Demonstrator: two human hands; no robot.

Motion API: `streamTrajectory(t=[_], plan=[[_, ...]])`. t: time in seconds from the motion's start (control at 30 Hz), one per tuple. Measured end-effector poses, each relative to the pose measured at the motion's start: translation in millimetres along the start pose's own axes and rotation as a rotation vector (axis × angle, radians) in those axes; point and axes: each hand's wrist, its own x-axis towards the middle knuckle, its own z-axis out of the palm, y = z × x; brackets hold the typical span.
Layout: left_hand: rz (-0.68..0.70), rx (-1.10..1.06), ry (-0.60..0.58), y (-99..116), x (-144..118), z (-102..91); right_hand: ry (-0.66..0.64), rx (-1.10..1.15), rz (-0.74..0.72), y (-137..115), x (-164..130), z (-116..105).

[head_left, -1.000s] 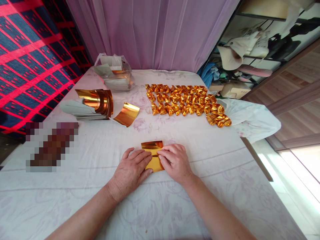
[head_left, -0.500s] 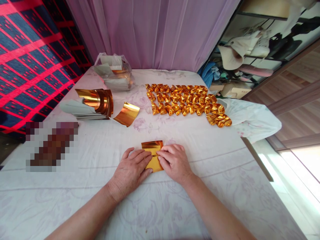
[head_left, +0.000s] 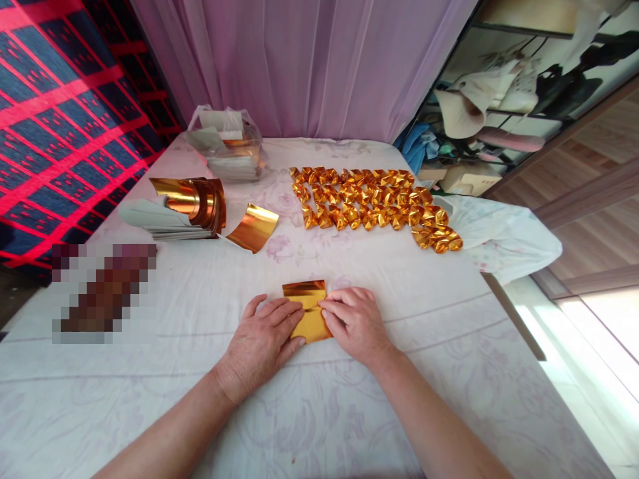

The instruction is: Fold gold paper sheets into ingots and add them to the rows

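Here's the gold sheet (head_left: pixel 310 324), flat on the cloth (head_left: pixel 309 412), nearer me than the left end of the folded rows (head_left: pixel 367 216). It's creased but flat, so I'd call it early in its folding. My left hand (head_left: pixel 259 336) lies with fingers loosely spread across it; my right hand (head_left: pixel 357 322) bunches its fingertips at the edge, pinching or not, I can't tell. Left of those rows, a loose sheet (head_left: pixel 253 229) and a stack (head_left: pixel 202 199) remain unfolded. Since a second ago, my right fingertips have slid rightward, baring more gold.
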Motion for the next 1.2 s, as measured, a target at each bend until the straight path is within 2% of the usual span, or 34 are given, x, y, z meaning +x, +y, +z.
streamTrajectory(t=[0.2, 0.5, 0.9, 1.2], plan=[[0.002, 0.005, -0.001, 1.2, -0.5, 0.2, -0.015, 0.002, -0.005, -4.2, 0.7, -2.8], [0.009, 0.028, 0.004, 1.6, 0.2, 0.5, -0.153, 0.038, -0.094, -10.0, 1.2, -0.5], [-0.005, 0.003, -0.001, 0.6, 0.4, -0.5, -0.117, -0.019, -0.081, -1.5, 0.1, -6.4], [-0.004, -0.002, -0.017, 0.6, 1.1, -2.8, -0.161, -0.023, -0.084, 8.4, -2.7, -15.0]])
